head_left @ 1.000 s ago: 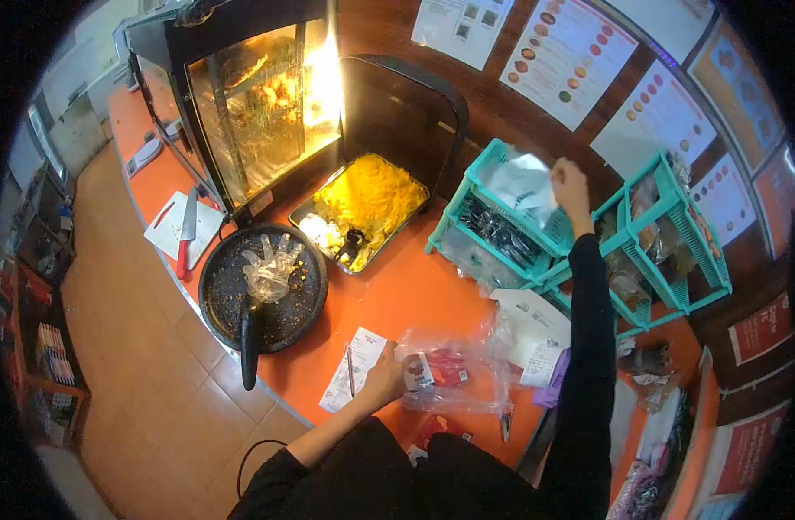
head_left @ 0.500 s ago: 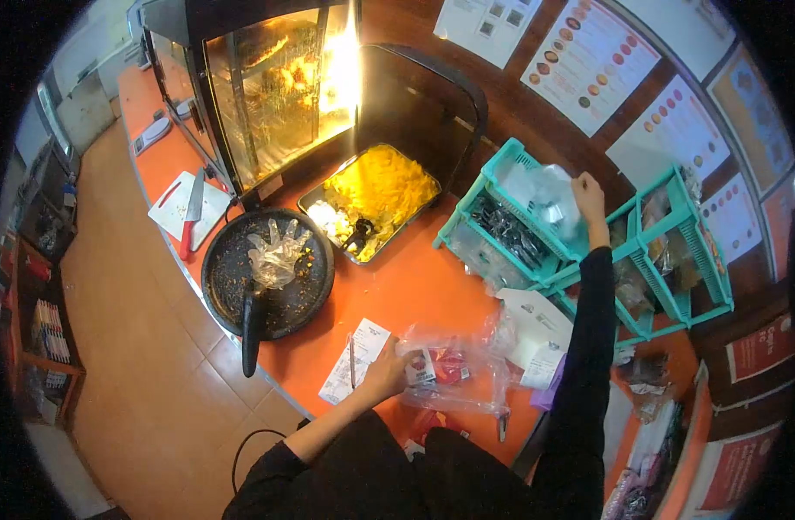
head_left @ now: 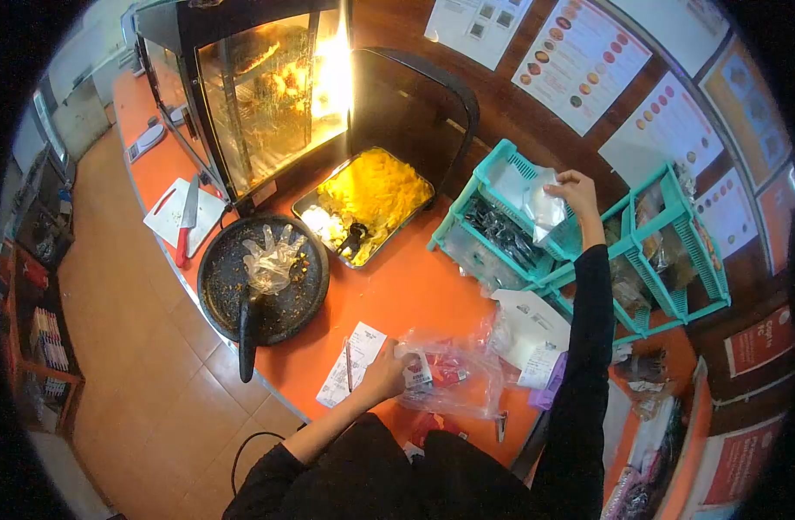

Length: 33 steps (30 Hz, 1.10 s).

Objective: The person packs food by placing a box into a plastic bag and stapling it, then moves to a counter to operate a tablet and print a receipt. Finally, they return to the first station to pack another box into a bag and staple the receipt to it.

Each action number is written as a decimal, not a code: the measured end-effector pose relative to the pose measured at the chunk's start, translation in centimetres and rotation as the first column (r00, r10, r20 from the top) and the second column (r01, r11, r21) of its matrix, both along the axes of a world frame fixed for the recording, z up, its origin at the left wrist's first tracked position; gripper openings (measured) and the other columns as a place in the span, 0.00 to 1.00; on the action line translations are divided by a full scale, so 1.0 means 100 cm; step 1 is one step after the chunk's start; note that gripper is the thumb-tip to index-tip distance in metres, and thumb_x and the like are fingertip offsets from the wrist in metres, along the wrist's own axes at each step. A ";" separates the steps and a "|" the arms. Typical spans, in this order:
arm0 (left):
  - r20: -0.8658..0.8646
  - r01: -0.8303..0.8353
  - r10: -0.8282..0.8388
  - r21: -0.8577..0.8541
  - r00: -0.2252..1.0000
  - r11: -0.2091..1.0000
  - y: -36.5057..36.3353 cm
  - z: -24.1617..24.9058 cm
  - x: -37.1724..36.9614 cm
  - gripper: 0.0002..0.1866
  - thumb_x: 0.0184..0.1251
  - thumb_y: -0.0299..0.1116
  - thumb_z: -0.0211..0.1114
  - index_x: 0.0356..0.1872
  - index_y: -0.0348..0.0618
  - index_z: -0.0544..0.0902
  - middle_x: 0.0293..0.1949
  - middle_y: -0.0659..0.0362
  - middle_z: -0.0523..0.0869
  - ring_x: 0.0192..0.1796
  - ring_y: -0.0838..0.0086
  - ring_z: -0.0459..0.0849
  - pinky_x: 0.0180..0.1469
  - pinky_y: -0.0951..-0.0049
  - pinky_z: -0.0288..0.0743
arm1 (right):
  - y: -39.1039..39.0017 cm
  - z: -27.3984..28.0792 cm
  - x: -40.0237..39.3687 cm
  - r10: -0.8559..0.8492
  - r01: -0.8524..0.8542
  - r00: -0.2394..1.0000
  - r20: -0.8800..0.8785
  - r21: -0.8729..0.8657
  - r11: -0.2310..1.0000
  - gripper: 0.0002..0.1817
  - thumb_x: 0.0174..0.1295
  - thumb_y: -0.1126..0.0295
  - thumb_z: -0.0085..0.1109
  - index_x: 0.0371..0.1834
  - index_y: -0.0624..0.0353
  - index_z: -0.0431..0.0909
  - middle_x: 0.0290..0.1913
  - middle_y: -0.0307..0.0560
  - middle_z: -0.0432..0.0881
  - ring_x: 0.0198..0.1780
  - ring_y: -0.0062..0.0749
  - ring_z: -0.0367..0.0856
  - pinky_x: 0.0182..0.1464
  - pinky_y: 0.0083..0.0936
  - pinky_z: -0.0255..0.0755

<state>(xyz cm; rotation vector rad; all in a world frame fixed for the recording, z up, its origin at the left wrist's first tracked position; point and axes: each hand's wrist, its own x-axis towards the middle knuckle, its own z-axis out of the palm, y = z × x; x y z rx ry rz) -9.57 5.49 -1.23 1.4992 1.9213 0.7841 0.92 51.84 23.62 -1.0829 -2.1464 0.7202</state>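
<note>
My left hand (head_left: pixel 385 374) is closed on the edge of a clear plastic bag (head_left: pixel 467 390) with red and white packets seen through it. A receipt (head_left: pixel 352 364) with a pen on it lies just left of that hand. Over the top compartment of the teal basket rack (head_left: pixel 501 154), my right hand (head_left: pixel 577 198) pinches a clear, whitish plastic packet (head_left: pixel 546 210). Black wrapped items (head_left: pixel 499 232) fill the compartment beside it. A white box (head_left: pixel 529 325) sits between the bag and the rack.
A black pan (head_left: pixel 217 276) with a plastic glove (head_left: pixel 270 260) in it stands at the left. Behind are a metal tray of yellow food (head_left: pixel 376 186), a lit glass cabinet (head_left: pixel 259 104), and a knife (head_left: pixel 189 217) on a white board (head_left: pixel 165 223). Another teal basket (head_left: pixel 687 251) is at the right.
My right hand has shifted slightly left and down, and the clear packet now stands out from the compartment in its fingers. My left hand stays at the bag. The view has shifted slightly.
</note>
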 end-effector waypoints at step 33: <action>0.019 -0.012 0.010 0.116 1.000 0.993 0.000 -0.009 0.002 0.25 0.44 0.20 0.61 0.48 0.52 0.79 0.53 0.41 0.66 0.48 0.42 0.76 0.47 0.51 0.78 | 0.002 -0.005 -0.017 -0.073 0.047 0.995 0.072 0.312 0.949 0.11 0.46 0.63 0.71 0.29 0.57 0.86 0.26 0.47 0.85 0.30 0.35 0.84 0.39 0.30 0.75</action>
